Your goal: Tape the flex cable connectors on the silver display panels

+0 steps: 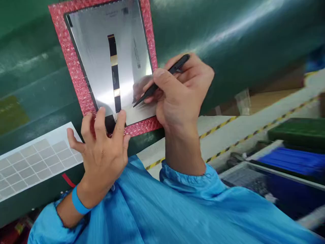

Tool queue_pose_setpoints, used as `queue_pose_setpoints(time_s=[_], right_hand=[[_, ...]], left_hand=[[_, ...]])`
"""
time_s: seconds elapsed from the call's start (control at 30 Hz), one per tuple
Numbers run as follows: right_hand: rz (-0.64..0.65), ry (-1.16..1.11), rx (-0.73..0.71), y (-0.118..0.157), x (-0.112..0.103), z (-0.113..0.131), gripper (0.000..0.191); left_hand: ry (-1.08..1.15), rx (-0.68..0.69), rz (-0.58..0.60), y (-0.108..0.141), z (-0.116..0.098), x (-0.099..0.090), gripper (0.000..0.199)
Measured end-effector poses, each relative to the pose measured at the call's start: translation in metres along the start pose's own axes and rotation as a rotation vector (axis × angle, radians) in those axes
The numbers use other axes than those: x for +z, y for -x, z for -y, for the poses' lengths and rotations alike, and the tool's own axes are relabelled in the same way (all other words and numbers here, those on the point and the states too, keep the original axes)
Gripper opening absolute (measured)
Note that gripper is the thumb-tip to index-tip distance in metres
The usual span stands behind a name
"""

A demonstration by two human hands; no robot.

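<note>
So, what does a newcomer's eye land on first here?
Probably the shiny silver panel, lying on a pink bubble-textured sheet at upper left. Next, the black pointed tool in the right hand, its tip at the panel's lower part. Then the bright blue garment along the bottom.

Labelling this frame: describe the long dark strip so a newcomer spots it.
On the green work surface, find the silvery panel lying on pink bubble wrap. The dark strip runs lengthwise near the panel's middle, its lower end by the left hand. Unlike the black pointed tool in the right hand, it lies flat and carries gold bands.
</note>
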State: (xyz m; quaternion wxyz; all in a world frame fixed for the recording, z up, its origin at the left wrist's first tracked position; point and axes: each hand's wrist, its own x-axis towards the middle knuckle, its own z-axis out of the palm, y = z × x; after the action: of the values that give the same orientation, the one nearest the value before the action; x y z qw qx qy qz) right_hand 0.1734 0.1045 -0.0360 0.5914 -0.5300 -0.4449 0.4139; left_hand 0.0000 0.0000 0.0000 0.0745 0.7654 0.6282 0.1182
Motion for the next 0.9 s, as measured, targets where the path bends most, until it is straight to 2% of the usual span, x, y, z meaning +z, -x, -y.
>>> queue_pose_setpoints(time_s=[0.13, 0.3, 0.4, 0.53, 0.6, 0.67, 0.73, 0.8, 0.9], right_hand=[[0.014, -0.003, -0.018, -0.003, -0.001, -0.006, 0.031], [-0.010, -0.053, 0.048, -0.004, 0.000, -0.007, 0.027], [-0.023, -0.070, 0.052, -0.003, 0.003, -0.004, 0.024], [-0.114, -0.095, 0.087, 0.001, 0.010, -0.001, 0.019], [-0.143, -0.110, 0.116, 0.002, 0.013, -0.002, 0.021], [-0.180, -0.141, 0.135, 0.002, 0.015, -0.001, 0.024], [-0.235, -0.174, 0.193, 0.002, 0.018, 0.001, 0.021], [-0.296, -0.201, 0.270, 0.004, 0.022, 0.008, 0.020], [-0.339, -0.231, 0.349, 0.010, 0.031, 0.022, 0.036]], left_hand=[[-0.067, -0.057, 0.006, 0.005, 0.000, -0.007, 0.050], [-0.013, 0.020, 0.055, -0.003, -0.010, 0.000, 0.058], [0.046, 0.027, 0.098, -0.009, -0.009, -0.001, 0.062], [0.142, -0.005, 0.078, -0.013, 0.008, -0.016, 0.044], [0.236, -0.118, 0.001, -0.017, 0.014, -0.023, 0.049], [0.348, -0.290, -0.048, -0.027, 0.017, -0.028, 0.066], [0.500, -0.449, -0.009, -0.041, 0.016, -0.031, 0.084], [0.693, -0.573, 0.078, -0.056, 0.018, -0.033, 0.091], [0.892, -0.699, 0.163, -0.071, 0.025, -0.032, 0.077]])
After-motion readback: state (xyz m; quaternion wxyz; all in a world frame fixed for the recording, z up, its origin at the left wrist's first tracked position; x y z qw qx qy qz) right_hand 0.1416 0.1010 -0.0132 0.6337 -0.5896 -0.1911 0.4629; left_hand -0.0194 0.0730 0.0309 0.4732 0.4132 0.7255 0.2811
